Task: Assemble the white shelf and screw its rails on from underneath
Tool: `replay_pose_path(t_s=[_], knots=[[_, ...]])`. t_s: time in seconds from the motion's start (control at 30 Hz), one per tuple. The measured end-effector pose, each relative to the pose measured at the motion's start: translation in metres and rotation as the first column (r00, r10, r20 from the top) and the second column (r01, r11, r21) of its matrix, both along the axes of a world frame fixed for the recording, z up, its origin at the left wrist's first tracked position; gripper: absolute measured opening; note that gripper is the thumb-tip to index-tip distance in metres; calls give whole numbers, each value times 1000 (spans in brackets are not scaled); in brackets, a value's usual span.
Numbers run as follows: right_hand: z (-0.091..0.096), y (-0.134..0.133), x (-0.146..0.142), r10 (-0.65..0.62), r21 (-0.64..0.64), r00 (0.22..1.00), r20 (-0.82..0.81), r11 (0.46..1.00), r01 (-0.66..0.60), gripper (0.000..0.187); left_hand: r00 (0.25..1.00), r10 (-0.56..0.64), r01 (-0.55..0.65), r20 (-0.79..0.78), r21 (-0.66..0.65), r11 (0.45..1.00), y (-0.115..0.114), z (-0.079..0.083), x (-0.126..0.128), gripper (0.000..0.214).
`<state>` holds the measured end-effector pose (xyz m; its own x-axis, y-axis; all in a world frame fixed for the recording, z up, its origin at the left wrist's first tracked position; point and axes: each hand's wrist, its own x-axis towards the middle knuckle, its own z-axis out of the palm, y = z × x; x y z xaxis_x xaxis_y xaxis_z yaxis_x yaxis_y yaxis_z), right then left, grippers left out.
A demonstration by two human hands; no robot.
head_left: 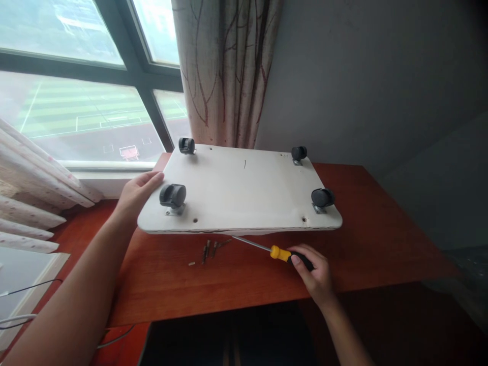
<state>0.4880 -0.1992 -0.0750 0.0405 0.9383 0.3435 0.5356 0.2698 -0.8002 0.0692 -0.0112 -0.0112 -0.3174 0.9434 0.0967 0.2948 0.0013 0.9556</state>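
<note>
Left arm closest to me, driver in the right hand

On my feed the left arm runs up from the lower left corner to the left hand, which touches the left edge of a white board, near one of its wheels. I cannot tell whether its fingers close under that edge, since most of them are hidden.

The two hands are well apart. I see the right hand wrapped round the black end of the driver, in front of the board. The yellow part of the handle and the metal shank slant up to the left, and the tip is near the board's front edge, just right of some screws. I cannot tell if the tip touches anything.

The board is over the middle of the red-brown desk, wheels up: four black ones, one near each corner. I make out holes along its near side and a short dark mark on its face.

The screws lie loosely grouped on the desk in front of the board, with a small pale peg to their left.

Behind the board I have a curtain and a grey wall. Through the window at left shows a striped green field.
</note>
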Motion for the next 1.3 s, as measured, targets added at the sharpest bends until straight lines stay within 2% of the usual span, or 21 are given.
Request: replay_pose_path(t_s=[0.1,0.17,0.2,0.27,0.33,0.4,0.43,0.47,0.5,0.53,0.6,0.7,0.77,0.87,0.97,1.13,1.2,1.3], knots=[[0,-1,-1,-16,9,1000,-1,1000,16,14,983,119,-129,139,60,990,-5,3,-8,36],[-1,-1,0,-23,5,1000,0,1000,23,15,958,202,-240,204,184,953,-19,5,-7,28],[-2,-2,0,-28,0,1000,2,1000,28,15,947,227,-288,226,295,911,-30,6,-4,24],[-4,-3,1,-54,-19,999,3,998,54,17,950,247,-311,192,497,810,-60,6,6,15],[-6,-4,2,-90,-46,996,-1,995,89,20,950,309,-281,49,571,772,-95,2,22,10],[-8,-5,2,-111,-75,994,-7,991,111,23,957,240,-116,-161,546,830,-127,-7,39,10],[-8,-5,3,-118,-85,993,-9,990,117,24,954,136,19,-267,505,863,-141,-12,47,10],[-8,-5,3,-123,-90,992,-10,988,122,25,917,45,135,-395,415,900,-152,-18,56,9],[-8,-6,3,-129,-93,992,-11,988,127,25,864,-49,242,-500,328,913,-160,-23,64,7],[-8,-6,3,-133,-93,991,-11,987,131,25,813,-101,300,-574,264,916,-165,-29,71,6],[-8,-5,3,-139,-92,990,-14,986,138,25,703,-117,331,-701,177,927,-170,-39,85,10],[-7,-5,3,-144,-98,989,-27,985,140,25,549,-76,304,-832,114,946,-166,-48,102,19],[-7,-5,2,-146,-99,989,-32,985,142,25,475,-74,298,-877,80,951,-161,-50,110,22],[-7,-5,3,-152,-85,988,-27,985,150,25,404,-114,298,-908,13,954,-155,-49,117,23],[-7,-4,3,-152,-71,988,-28,986,150,24,388,-141,286,-911,-27,958,-151,-47,117,23],[-7,-4,3,-153,-57,988,-32,987,151,22,412,-151,320,-899,-13,947,-148,-48,116,21],[-7,-4,3,-154,-51,988,-28,987,152,21,430,-147,338,-891,8,941,-148,-49,117,20],[-7,-4,3,-151,-40,988,-21,988,150,20,497,-114,351,-860,79,933,-151,-51,120,19]])
